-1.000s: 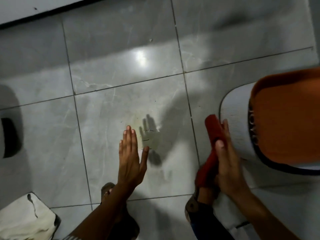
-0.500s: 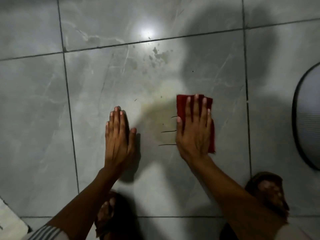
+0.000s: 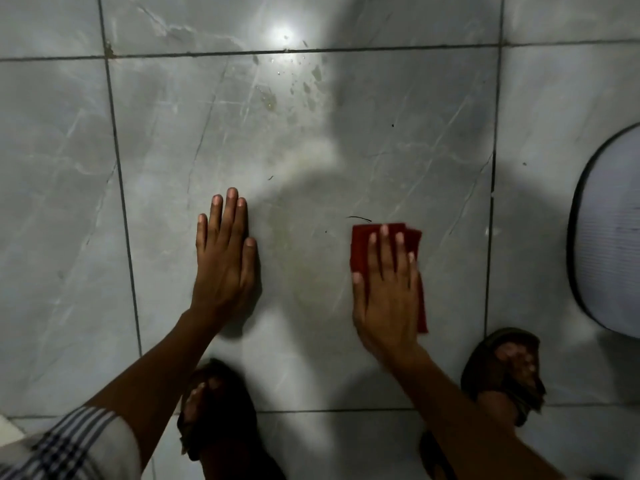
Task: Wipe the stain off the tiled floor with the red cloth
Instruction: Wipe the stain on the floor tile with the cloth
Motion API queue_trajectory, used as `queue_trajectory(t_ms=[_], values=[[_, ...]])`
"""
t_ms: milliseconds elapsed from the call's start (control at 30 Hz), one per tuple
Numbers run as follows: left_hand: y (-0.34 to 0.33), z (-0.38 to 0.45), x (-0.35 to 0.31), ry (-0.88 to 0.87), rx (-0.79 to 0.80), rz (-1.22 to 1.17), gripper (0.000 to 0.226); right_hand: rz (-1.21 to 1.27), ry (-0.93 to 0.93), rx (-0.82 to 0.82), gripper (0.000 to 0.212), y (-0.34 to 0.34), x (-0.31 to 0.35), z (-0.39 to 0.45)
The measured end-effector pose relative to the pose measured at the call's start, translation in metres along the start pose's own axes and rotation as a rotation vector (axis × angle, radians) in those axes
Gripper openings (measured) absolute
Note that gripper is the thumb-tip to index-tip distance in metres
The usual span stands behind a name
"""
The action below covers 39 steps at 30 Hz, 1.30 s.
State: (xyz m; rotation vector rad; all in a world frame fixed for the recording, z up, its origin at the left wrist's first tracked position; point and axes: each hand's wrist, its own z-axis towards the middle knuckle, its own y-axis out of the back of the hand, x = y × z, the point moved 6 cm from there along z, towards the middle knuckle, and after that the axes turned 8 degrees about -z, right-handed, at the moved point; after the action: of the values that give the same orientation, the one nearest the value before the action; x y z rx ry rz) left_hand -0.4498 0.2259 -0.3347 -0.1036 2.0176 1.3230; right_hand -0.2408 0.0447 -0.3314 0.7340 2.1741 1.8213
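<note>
**Grey tiles, red cloth under the right palm**

Grey marbled floor tiles [image 3: 398, 140] fill the view. Nearest the camera, two sandalled feet [image 3: 509, 368] stand at the bottom edge, the left one largely hidden behind the forearm, beside a checked sleeve [image 3: 79, 441]. Just beyond, the left hand [image 3: 225, 258] lies flat and empty on the tile, fingers straight and together. The right hand [image 3: 388, 289] presses flat, fingers spread, on the red cloth [image 3: 360, 247], holding it down rather than gripping it. Half a second ago the cloth sat closer to the left hand; now it is further right, the two well apart. Between them lies the faint yellowish stain [image 3: 304, 258], hard to make out in shadow. Farther off are small splash marks [image 3: 304, 88]. A white dark-rimmed object [image 3: 609, 237] is cut off at the right.
</note>
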Motion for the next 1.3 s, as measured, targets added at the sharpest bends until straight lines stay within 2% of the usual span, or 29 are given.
queue_trajectory(t_ms=[67, 167, 267, 333, 433, 500, 567, 667, 733, 800, 933, 1000, 1067, 1100, 1200, 1300], values=[[-0.001, -0.002, -0.005, -0.01, -0.032, 0.03, 0.069, 0.01, -0.068, -0.066, 0.069, 0.012, -0.002, 0.05], [-0.001, -0.002, -0.003, -0.033, -0.044, 0.024, 0.07, 0.02, -0.156, -0.179, 0.067, 0.031, 0.03, 0.129], [0.002, -0.002, 0.005, -0.062, -0.041, -0.038, 0.067, 0.048, -0.1, -0.223, 0.067, 0.037, 0.092, 0.173], [0.005, -0.002, 0.01, -0.04, -0.058, -0.119, 0.065, 0.083, 0.021, -0.217, 0.067, 0.03, 0.126, 0.163], [0.008, -0.002, 0.013, -0.012, -0.06, -0.188, 0.065, 0.092, 0.192, -0.12, 0.069, 0.005, 0.141, 0.093], [0.007, -0.002, 0.013, -0.016, -0.054, -0.181, 0.065, 0.063, 0.316, -0.023, 0.071, -0.012, 0.133, 0.029], [0.006, -0.001, 0.012, -0.025, -0.058, -0.156, 0.064, 0.049, 0.327, 0.014, 0.069, -0.02, 0.104, -0.024], [0.004, -0.002, 0.01, -0.033, -0.06, -0.098, 0.064, 0.001, 0.028, -0.044, 0.069, -0.01, 0.031, -0.035], [0.003, -0.003, 0.01, -0.044, -0.054, -0.074, 0.066, -0.03, -0.166, -0.049, 0.07, 0.002, -0.008, -0.003], [0.002, -0.003, 0.008, -0.063, -0.045, -0.065, 0.067, -0.015, -0.254, -0.106, 0.07, 0.016, -0.021, 0.046], [0.002, -0.003, 0.011, -0.071, -0.039, -0.046, 0.069, -0.015, -0.153, -0.173, 0.068, 0.022, 0.022, 0.109], [0.001, -0.002, 0.01, -0.068, -0.01, -0.045, 0.07, 0.014, 0.013, -0.128, 0.069, 0.012, 0.056, 0.085], [0.003, -0.002, 0.01, -0.065, 0.014, -0.042, 0.072, 0.047, 0.18, -0.013, 0.07, -0.001, 0.075, 0.029], [0.004, -0.001, 0.01, -0.066, 0.023, -0.041, 0.073, 0.046, 0.201, 0.024, 0.071, -0.005, 0.071, 0.003], [0.003, 0.0, 0.011, -0.069, 0.03, -0.033, 0.075, -0.006, 0.032, 0.037, 0.07, -0.006, 0.02, -0.025], [0.001, -0.001, 0.011, -0.072, 0.021, -0.035, 0.077, -0.031, -0.085, 0.001, 0.07, 0.01, -0.017, 0.025]])
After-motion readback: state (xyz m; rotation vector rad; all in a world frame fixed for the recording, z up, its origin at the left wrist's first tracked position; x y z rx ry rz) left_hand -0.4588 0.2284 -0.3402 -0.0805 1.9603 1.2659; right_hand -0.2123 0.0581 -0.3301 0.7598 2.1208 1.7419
